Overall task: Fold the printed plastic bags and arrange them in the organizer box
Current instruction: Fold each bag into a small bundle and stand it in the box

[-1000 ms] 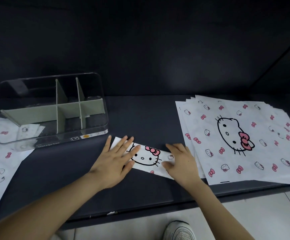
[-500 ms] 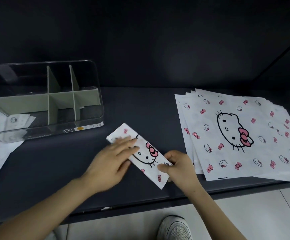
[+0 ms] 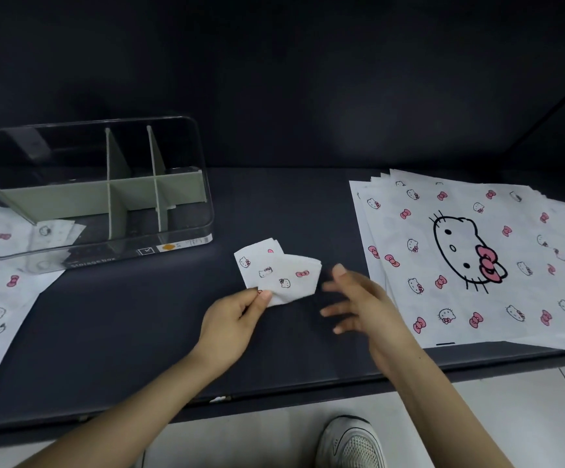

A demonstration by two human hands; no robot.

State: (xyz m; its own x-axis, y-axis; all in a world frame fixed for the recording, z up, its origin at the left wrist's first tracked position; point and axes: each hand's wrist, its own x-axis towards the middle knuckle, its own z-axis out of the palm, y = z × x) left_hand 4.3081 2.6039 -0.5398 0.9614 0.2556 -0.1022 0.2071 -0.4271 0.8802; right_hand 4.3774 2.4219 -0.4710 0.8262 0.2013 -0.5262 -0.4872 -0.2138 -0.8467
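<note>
Holding item: folded bag (image 3: 279,273), a small white packet printed with cat faces and pink bows, near the middle of the dark table (image 3: 132,319), between the box (image 3: 88,122) and the stack (image 3: 477,265). The left hand (image 3: 232,320) pinches its near left corner between thumb and fingers. Whether the packet lies on the table or is lifted clear cannot be told. The right hand (image 3: 358,298) is just right of the packet, fingers spread and blurred, gripping nothing. Step judged: folding of this bag done or nearly so, and placing it is next. The top layers sit loose and skewed, so the next move calls for a firm pinch across all layers while carrying it left to the box and slipping it between the grey dividers (image 3: 132,194). Box: clear, at the table's far left. One folded packet (image 3: 54,231) already shows in its near left compartment; the other compartments look empty. Stack: flat bags, fanned, at the right, the top one showing a large cat face with a pink bow. Another flat bag (image 3: 0,298) lies under and in front of the box's left end. Writing: "Storage Box" along the box's front base (image 3: 93,263), beside an orange sticker (image 3: 167,246) with print too small to read. No words are legible on the bags. A white shoe (image 3: 352,444) is on the floor below.
</note>
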